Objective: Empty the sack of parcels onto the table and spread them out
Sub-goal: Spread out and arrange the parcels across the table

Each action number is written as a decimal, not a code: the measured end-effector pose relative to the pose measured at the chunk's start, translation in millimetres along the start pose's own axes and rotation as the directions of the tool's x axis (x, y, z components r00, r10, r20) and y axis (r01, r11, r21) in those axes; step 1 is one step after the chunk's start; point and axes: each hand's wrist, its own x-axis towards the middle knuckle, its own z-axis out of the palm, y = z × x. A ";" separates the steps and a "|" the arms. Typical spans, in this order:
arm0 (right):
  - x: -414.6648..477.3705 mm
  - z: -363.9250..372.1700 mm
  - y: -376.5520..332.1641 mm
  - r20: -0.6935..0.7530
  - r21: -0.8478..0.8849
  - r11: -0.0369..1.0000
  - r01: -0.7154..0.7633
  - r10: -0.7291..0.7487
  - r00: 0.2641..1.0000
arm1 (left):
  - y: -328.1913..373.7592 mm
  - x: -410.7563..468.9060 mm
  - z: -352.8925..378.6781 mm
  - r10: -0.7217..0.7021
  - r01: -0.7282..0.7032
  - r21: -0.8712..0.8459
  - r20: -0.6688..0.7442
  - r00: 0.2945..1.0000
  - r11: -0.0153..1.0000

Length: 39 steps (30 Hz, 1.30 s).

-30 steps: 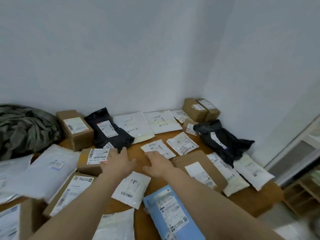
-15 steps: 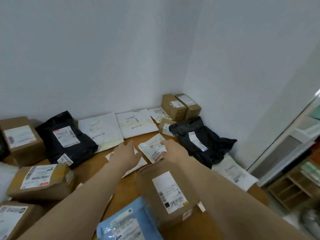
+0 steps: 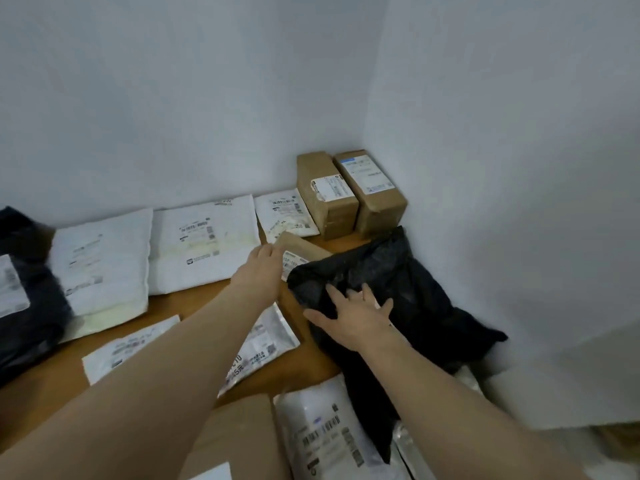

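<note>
1. While your forearms cross the near parcels, note what lies closest: a white mailer [image 3: 332,431] at the front edge, and two small white packets [image 3: 128,351] partly hidden under your left arm. No sack is in view.
2. Your right hand [image 3: 349,322] rests flat, fingers spread, on the near left part of the black poly bag [image 3: 398,289]. The bag's long axis runs from near you toward the far right corner, so it lies beyond and to the right of that hand.
3. Your left hand [image 3: 261,271] is farther out, fingers closed loosely at the edge of the small brown envelope [image 3: 304,252]; whether it pinches it, you cannot tell. The black bag overlaps that envelope, so your left hand is nearer for sliding it free, probably leftward onto bare surface [image 3: 194,299].
4. Two brown boxes [image 3: 349,195] sit in the corner.
</note>
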 end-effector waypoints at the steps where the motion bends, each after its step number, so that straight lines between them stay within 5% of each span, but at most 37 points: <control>1: 0.9 5.5 6.7 -0.009 -0.029 1.000 0.006 -0.007 1.000 | 4.6 9.9 1.6 0.003 -0.003 0.031 0.004 1.000 1.000; 7: 11.0 13.2 23.9 -0.215 -0.192 0.973 0.125 -0.166 0.963 | 23.8 56.7 9.0 0.191 -0.219 0.331 0.115 0.975 0.918; 11: 20.8 18.5 25.9 -0.187 -0.165 0.982 0.097 -0.128 0.974 | 34.0 77.5 18.4 0.238 -0.260 0.446 0.106 0.965 0.856; 14: 25.4 20.6 29.6 -0.140 -0.125 0.990 0.070 -0.087 0.986 | 22.9 81.1 8.1 0.155 -0.161 0.359 0.045 0.987 0.919; 19: 35.0 22.4 19.5 -0.062 -0.061 0.997 0.036 -0.040 0.997 | -2.5 76.6 -34.1 -0.141 0.138 -0.035 -0.104 0.985 0.990; 25: 42.8 11.9 13.5 -0.345 0.288 0.956 -0.056 0.158 0.925 | 27.5 72.4 -7.4 -0.026 0.026 -0.123 -0.002 1.000 0.992; 28: 49.1 1.9 26.2 -0.341 0.367 0.930 -0.001 0.135 0.930 | 28.6 74.1 14.9 -0.064 0.070 -0.061 0.087 0.994 0.996; 31: 55.1 -4.1 28.7 -0.354 0.409 0.909 0.081 0.076 0.932 | 16.5 74.9 24.7 -0.058 0.090 -0.192 0.164 0.985 0.977; 39: 64.6 -22.9 12.4 -0.166 0.280 0.940 0.194 -0.152 0.974 | 0.9 72.0 31.2 0.012 -0.007 -0.115 0.047 0.999 0.993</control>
